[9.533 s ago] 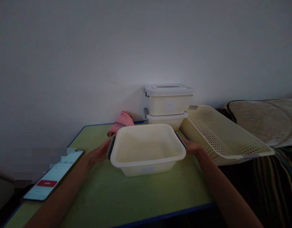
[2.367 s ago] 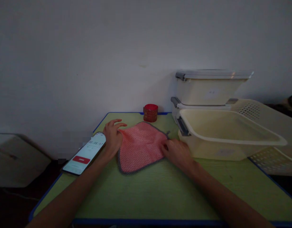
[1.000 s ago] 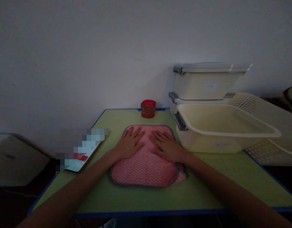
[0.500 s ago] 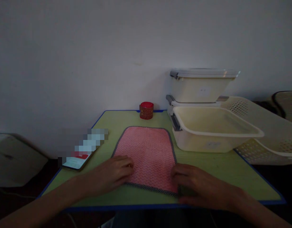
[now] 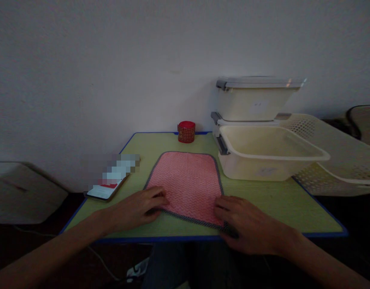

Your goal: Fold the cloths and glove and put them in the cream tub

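A pink cloth with a dark checked border lies flat on the green tabletop in front of me. My left hand rests over its near left corner, fingers bent and a little apart, hiding that corner. At the near right corner, my right hand touches the cloth with its fingertips. Its thumb is spread away from the fingers, towards the table's front edge. Neither hand visibly lifts the cloth.
A phone lies to the left. A red roll stands at the back by the wall. On the right are an open cream bin, a lidded box behind it, and a perforated white basket.
The view has tilted down, so the table and everything on it appear higher. Both hands stay at the near corners of the cloth, which remains flat.
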Tool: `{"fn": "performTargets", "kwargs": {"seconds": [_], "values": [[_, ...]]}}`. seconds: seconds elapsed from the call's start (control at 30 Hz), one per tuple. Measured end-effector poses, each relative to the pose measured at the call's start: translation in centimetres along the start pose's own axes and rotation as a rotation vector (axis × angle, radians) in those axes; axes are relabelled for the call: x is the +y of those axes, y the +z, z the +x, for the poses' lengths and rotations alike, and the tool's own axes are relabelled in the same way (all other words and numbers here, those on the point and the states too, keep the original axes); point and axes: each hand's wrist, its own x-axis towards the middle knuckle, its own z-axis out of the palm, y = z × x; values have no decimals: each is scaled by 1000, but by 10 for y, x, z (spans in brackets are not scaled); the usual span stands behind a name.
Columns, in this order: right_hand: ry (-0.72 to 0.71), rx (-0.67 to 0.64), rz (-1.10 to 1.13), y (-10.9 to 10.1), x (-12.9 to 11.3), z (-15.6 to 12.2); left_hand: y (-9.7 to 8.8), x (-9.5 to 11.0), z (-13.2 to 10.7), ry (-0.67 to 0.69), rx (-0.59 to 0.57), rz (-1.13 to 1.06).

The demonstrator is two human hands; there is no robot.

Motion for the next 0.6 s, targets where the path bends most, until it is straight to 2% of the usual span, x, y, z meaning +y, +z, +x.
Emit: {"fn": "performTargets", "kwargs": {"seconds": [0.17,0.37,0.47,0.6], "values": [[4,7,-114,7,-9,5,0,-5,0,23,14,119],[-14,138,-159,15,-1,4,3,-13,-8,-23,114,196],[4,135,-67,12,0,-4,3,-13,-14,-25,120,147],[-7,19,97,0,-8,-18,-6,4,-23,12,71,-55]]}}
